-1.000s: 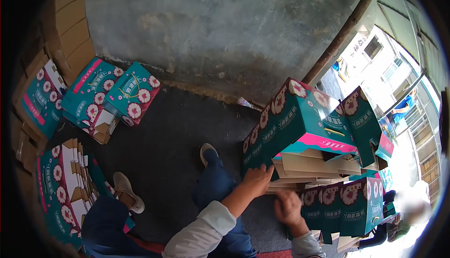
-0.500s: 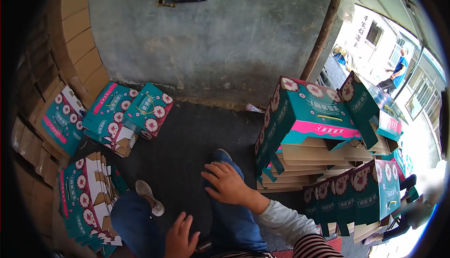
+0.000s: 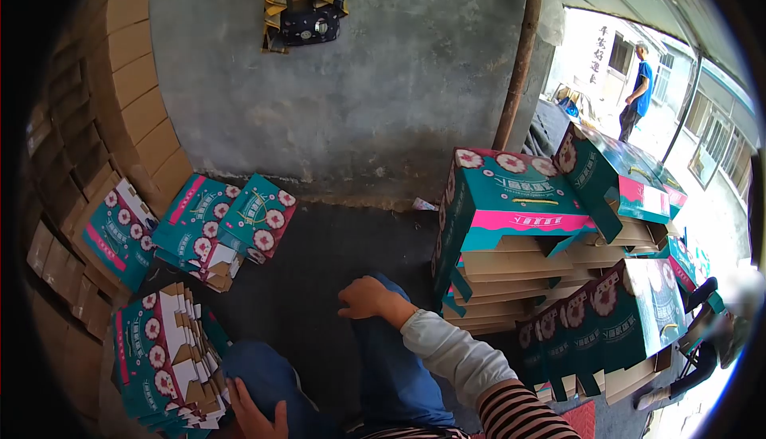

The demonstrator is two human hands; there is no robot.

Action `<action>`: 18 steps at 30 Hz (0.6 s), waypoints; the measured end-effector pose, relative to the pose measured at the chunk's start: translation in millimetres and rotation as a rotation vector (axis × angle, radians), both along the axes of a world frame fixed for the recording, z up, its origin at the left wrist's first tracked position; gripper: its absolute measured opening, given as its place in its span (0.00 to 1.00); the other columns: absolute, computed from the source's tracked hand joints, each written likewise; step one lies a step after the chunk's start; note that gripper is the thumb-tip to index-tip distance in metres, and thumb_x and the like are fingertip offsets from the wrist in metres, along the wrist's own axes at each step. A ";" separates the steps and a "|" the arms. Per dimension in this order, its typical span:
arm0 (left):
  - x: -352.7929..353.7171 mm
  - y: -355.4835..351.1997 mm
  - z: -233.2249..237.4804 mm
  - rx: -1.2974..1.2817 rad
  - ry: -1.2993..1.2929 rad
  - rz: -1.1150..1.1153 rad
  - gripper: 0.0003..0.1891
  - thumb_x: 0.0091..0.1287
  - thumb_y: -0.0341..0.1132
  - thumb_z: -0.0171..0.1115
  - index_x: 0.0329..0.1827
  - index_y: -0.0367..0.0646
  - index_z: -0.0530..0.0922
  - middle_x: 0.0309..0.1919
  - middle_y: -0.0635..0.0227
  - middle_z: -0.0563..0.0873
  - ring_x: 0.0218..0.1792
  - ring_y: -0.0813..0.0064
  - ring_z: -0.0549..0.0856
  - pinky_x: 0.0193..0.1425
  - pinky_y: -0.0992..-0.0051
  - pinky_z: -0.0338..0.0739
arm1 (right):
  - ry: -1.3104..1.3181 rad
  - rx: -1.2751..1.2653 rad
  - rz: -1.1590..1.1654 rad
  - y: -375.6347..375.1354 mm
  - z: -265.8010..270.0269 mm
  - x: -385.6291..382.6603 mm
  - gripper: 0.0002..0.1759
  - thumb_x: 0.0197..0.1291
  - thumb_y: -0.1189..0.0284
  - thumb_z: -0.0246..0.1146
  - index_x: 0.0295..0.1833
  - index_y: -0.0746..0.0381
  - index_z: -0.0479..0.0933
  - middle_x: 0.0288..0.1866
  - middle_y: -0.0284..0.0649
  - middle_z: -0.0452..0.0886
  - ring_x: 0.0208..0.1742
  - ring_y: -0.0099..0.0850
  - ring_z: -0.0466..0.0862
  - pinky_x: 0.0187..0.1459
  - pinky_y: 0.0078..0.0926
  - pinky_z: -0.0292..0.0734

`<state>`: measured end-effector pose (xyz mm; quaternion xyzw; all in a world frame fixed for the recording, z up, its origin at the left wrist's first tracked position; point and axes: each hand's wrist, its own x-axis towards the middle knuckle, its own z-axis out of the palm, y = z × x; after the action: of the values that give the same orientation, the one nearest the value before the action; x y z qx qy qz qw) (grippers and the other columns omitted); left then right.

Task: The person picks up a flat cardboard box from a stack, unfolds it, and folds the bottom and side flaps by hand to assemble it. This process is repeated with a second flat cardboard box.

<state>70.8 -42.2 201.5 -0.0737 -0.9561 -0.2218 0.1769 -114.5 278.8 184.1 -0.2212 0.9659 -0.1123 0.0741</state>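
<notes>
My left hand (image 3: 257, 417) rests at the side of my bent left knee, fingers spread, holding nothing. Over my other knee is my right hand (image 3: 369, 298), its fingers curled downward and partly hidden from view. Beside my left hand leans a stack of flattened green and pink cartons (image 3: 148, 351), their white and brown flaps facing me. To the right of my right hand stands a tall stack of nested green cartons (image 3: 523, 191) with pink bands. A lower row of green cartons (image 3: 622, 319) sits in front of it.
More printed cartons (image 3: 199, 223) lie by the wall at left, near piled brown boxes (image 3: 140, 80). A pole (image 3: 523, 56) rises behind the right stack. One person in blue (image 3: 641, 88) stands outside; another person (image 3: 706, 343) is partly visible at right.
The view has tilted up. My left hand has moved left to my knee. My right hand has shifted slightly left, and its spread fingers have curled. The person outside has changed posture.
</notes>
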 end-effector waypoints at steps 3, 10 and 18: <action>-5.5 1.3 -15.2 0.002 -0.018 0.005 0.39 0.68 0.48 0.61 0.75 0.39 0.56 0.73 0.42 0.57 0.72 0.41 0.58 0.73 0.50 0.57 | -0.018 0.027 0.006 -3.9 0.8 -1.3 0.19 0.57 0.53 0.61 0.40 0.58 0.83 0.36 0.42 0.85 0.43 0.42 0.84 0.47 0.40 0.76; -12.8 -32.3 -46.2 0.315 0.058 -0.099 0.36 0.68 0.47 0.61 0.74 0.39 0.60 0.71 0.45 0.62 0.69 0.46 0.66 0.69 0.56 0.65 | 0.023 0.058 -0.010 -13.0 -6.3 -5.9 0.18 0.54 0.56 0.62 0.37 0.60 0.84 0.35 0.44 0.86 0.42 0.44 0.85 0.46 0.41 0.77; -15.7 -116.5 -140.5 0.594 -0.506 0.168 0.29 0.75 0.52 0.48 0.73 0.44 0.63 0.69 0.53 0.67 0.65 0.56 0.71 0.64 0.61 0.69 | -0.213 0.362 0.097 -51.8 -58.1 -53.6 0.16 0.54 0.60 0.64 0.40 0.62 0.83 0.38 0.48 0.85 0.45 0.46 0.85 0.46 0.42 0.80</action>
<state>55.1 -158.7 61.0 0.1160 -0.8665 -0.4844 -0.0330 -168.1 227.0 126.0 -0.2375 0.9451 0.0442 0.2199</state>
